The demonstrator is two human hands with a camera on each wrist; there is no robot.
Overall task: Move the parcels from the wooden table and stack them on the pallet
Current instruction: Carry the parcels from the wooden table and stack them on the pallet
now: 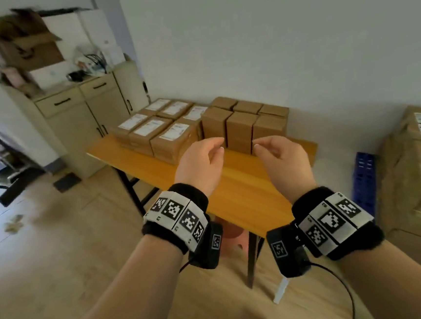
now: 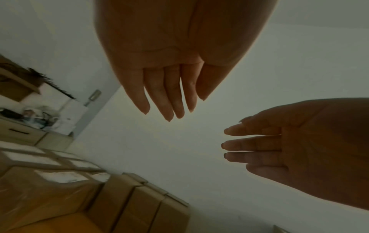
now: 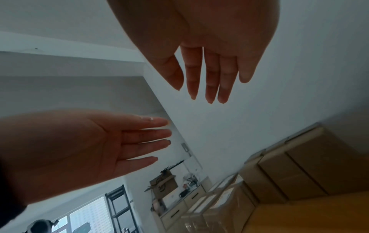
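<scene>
Several brown parcels stand on the wooden table [image 1: 235, 192]: flat ones with white labels [image 1: 169, 140] on the left, taller plain ones [image 1: 242, 131] on the right. My left hand [image 1: 204, 160] and right hand [image 1: 278, 156] hover palms facing each other above the table's near part, just in front of the middle plain parcel. Both hold nothing. Their fingers are relaxed and nearly straight in the wrist views: left hand [image 2: 167, 94], right hand [image 3: 207, 78]. The plain parcels [image 2: 143, 209] [image 3: 299, 170] lie below the fingers. No pallet is in view.
A beige cabinet [image 1: 80, 112] with clutter and cardboard on top stands left of the table. Large cardboard boxes [image 1: 419, 174] and a blue crate [image 1: 364, 179] are at the right. A pink stool [image 1: 236, 236] sits under the table. Open floor lies on the left.
</scene>
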